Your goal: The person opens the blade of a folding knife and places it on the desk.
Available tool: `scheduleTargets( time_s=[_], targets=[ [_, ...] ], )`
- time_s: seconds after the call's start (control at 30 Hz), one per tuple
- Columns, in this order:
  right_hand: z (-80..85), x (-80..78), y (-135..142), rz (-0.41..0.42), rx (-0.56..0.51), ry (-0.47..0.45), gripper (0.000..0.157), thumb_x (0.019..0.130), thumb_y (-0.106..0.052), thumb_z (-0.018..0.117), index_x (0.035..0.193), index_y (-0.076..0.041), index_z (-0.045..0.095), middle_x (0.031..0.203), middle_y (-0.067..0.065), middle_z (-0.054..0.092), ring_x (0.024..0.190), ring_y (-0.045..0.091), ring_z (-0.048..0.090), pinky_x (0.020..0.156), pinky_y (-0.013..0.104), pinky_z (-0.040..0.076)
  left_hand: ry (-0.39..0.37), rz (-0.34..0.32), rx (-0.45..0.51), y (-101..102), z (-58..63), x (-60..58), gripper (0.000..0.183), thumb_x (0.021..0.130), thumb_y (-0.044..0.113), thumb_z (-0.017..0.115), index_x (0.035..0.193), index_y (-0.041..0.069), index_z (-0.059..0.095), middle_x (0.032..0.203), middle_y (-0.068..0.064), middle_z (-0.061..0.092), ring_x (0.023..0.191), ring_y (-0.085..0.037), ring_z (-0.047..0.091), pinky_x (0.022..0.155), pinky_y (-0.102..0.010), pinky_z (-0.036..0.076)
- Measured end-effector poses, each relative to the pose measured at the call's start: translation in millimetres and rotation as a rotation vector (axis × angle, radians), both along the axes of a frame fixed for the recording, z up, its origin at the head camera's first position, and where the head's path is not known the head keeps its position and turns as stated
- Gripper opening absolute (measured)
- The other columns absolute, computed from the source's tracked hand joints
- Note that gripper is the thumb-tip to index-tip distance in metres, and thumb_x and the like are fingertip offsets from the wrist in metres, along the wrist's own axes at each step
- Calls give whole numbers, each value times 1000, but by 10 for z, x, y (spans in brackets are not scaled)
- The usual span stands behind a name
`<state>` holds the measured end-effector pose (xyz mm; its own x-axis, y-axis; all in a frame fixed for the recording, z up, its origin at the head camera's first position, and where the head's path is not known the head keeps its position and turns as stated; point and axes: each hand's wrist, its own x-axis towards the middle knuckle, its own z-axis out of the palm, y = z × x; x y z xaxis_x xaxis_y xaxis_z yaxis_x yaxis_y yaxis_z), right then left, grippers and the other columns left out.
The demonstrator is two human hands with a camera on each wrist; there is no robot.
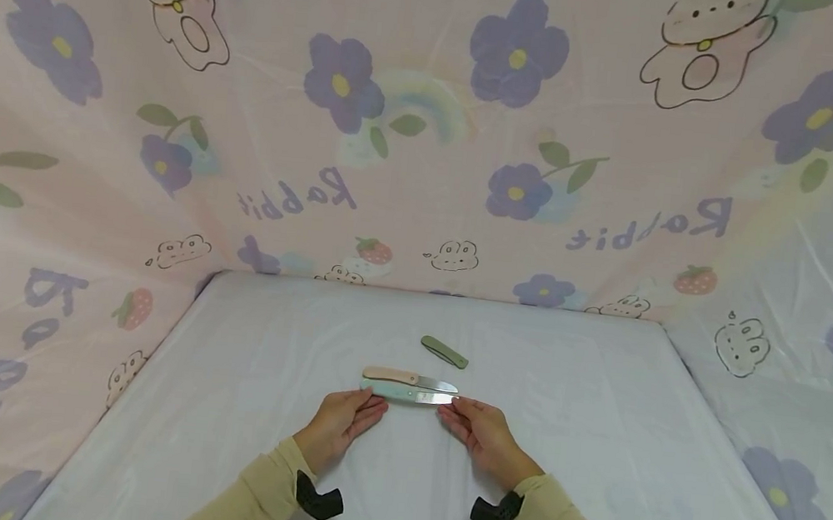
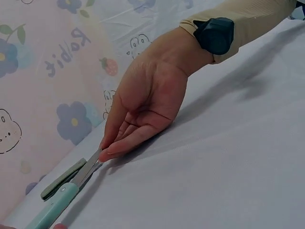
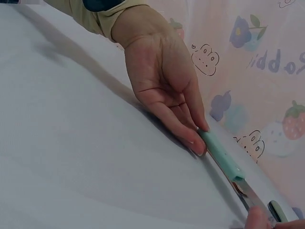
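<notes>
Both my hands hold one folding knife with a mint-green handle (image 1: 395, 391), its blade unfolded toward the right. My left hand (image 1: 340, 424) pinches the butt of that handle between thumb and fingers. At the other end, the thumb and fingers of my right hand (image 1: 482, 434) pinch the blade's tip; the left wrist view shows this grip on the blade (image 2: 86, 171). Just behind it lies a second folding knife with a peach handle (image 1: 392, 375), also unfolded with its blade to the right. Farther back, a dark green folding knife (image 1: 445, 352) rests folded, slightly slanted.
A white cloth covers the table (image 1: 598, 411) under the knives. Printed curtains (image 1: 410, 167) with flowers and rabbits rise along the back and both sides. Black wrist mounts (image 1: 318, 497) sit at both sleeve cuffs.
</notes>
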<state>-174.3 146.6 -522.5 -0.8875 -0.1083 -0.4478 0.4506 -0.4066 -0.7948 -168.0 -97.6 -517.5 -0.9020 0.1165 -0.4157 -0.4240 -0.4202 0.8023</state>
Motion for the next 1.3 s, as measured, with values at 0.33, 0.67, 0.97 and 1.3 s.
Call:
scheduleTargets(
  time_s=[0.33, 0.67, 0.97, 1.3],
  targets=[
    [-5, -86, 3, -23, 19, -45, 36, 96, -6, 50, 125, 15, 43, 96, 19, 66, 90, 25, 66, 83, 35, 51, -59, -94, -101, -74, 50, -117, 42, 96, 14, 53, 125, -15, 43, 105, -20, 63, 94, -25, 64, 84, -33, 50],
    [24, -112, -20, -37, 40, -83, 36, 94, -4, 53, 125, 14, 45, 97, 20, 67, 88, 25, 66, 82, 36, 52, -68, -171, -184, -134, 92, -201, 34, 97, 11, 51, 116, -16, 49, 97, -21, 66, 92, -26, 65, 83, -34, 51],
    [16, -132, -40, 14, 89, -58, 34, 94, -5, 53, 122, 14, 47, 98, 20, 66, 86, 24, 67, 80, 35, 52, -80, -204, -220, -169, 75, -251, 33, 97, 16, 50, 113, -13, 53, 95, -19, 67, 89, -24, 66, 80, -32, 52],
    [38, -102, -33, 35, 144, -38, 34, 95, -8, 53, 120, 14, 48, 98, 19, 66, 87, 23, 67, 79, 35, 53, -71, -220, -257, -153, 73, -242, 34, 98, 18, 49, 115, -12, 53, 98, -19, 67, 89, -24, 67, 79, -32, 52]
  ],
)
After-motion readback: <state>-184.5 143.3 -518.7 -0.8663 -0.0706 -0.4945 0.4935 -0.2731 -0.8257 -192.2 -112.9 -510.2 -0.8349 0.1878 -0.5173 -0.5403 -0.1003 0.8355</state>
